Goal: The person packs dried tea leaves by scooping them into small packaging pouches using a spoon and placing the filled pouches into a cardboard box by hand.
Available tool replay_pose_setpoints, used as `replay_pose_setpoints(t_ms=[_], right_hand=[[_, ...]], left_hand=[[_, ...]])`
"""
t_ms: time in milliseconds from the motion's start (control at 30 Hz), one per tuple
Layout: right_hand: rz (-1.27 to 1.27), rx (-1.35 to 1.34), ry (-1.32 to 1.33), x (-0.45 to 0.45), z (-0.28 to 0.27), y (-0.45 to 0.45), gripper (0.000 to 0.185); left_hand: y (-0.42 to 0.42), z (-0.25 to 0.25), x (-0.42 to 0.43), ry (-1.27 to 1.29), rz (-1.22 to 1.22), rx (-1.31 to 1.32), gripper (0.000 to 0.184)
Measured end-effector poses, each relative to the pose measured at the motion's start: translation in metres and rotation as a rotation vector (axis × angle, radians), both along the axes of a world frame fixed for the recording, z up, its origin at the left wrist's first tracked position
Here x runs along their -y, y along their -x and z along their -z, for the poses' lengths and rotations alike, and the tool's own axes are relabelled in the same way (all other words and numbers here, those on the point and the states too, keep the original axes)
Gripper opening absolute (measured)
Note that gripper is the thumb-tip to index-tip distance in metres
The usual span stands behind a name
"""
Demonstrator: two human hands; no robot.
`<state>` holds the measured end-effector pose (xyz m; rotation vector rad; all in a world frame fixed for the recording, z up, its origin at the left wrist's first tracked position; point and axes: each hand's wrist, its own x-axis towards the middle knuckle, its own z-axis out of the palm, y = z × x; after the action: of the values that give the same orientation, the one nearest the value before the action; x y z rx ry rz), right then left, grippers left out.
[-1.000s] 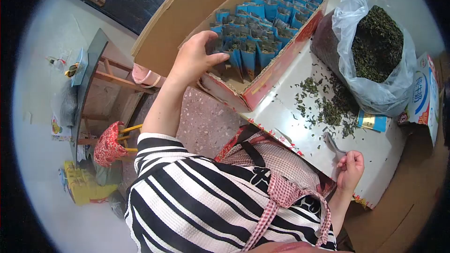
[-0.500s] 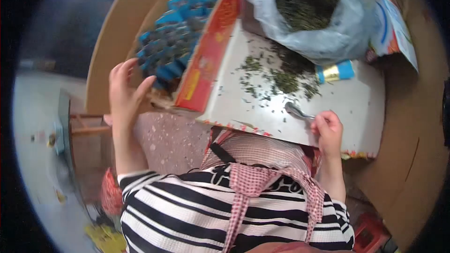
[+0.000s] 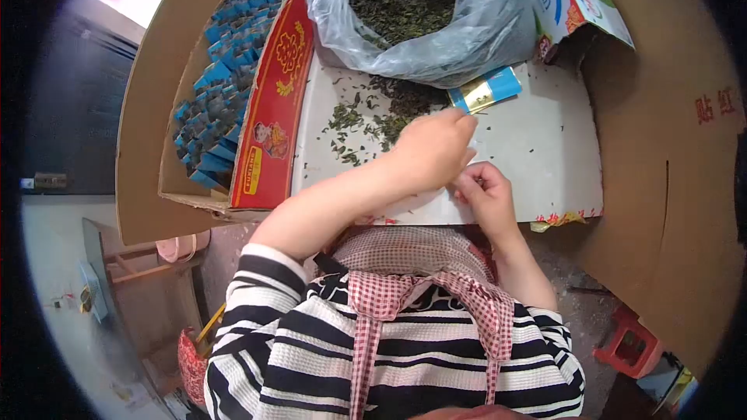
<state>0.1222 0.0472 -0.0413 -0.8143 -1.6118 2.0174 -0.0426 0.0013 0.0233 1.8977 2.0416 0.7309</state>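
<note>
My left hand (image 3: 436,148) reaches across the white work surface (image 3: 537,148), its fingers bent and closed at the lower edge of a blue and gold packet (image 3: 484,91). Whatever lies between those fingers is hidden. Just below and to the right, my right hand (image 3: 489,196) is closed; the spoon it held earlier is hidden behind the hands. Loose dark green leaves (image 3: 346,120) are scattered left of my hands. Behind them stands a clear plastic bag (image 3: 486,31) full of the same leaves.
At the left, a red cardboard box (image 3: 272,117) holds rows of blue packets (image 3: 222,93). A white and blue carton (image 3: 572,0) lies at the back right, beside a large cardboard wall (image 3: 661,132). A red stool (image 3: 629,344) stands on the floor at the lower right.
My left hand has left the box of packets and moved right, to the blue and gold packet. Its fingers have closed. The spoon has gone out of sight. The view has turned.
</note>
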Motion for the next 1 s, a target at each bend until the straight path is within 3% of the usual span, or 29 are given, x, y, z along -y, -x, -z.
replay_pose_setpoints(t_ms=[100, 233, 533, 833, 900, 1000], right_hand=[[-0.002, -0.027, -0.081, 0.002, 0.008, -0.002, 0.008], [-0.009, -0.001, -0.022, 0.002, -0.002, -0.002, 0.009], [-0.06, -0.041, -0.019, -0.003, 0.007, -0.005, 0.008], [-0.055, -0.063, -0.019, -0.003, 0.008, -0.006, 0.01], [-0.049, -0.079, -0.021, -0.002, 0.008, -0.006, 0.01], [-0.054, -0.057, -0.025, -0.002, 0.007, -0.007, 0.01]], left_hand=[[-0.012, 0.016, -0.051, 0.085, -0.1, -0.237, 0.043], [-0.017, 0.037, -0.086, 0.118, -0.172, -0.321, 0.043], [-0.017, 0.043, -0.095, 0.243, -0.237, -0.058, 0.038], [-0.02, 0.025, -0.085, 0.281, -0.205, 0.063, 0.051], [-0.018, 0.024, -0.072, -0.054, -0.104, 0.18, 0.053], [-0.005, 0.016, -0.05, -0.203, 0.0, 0.274, 0.056]])
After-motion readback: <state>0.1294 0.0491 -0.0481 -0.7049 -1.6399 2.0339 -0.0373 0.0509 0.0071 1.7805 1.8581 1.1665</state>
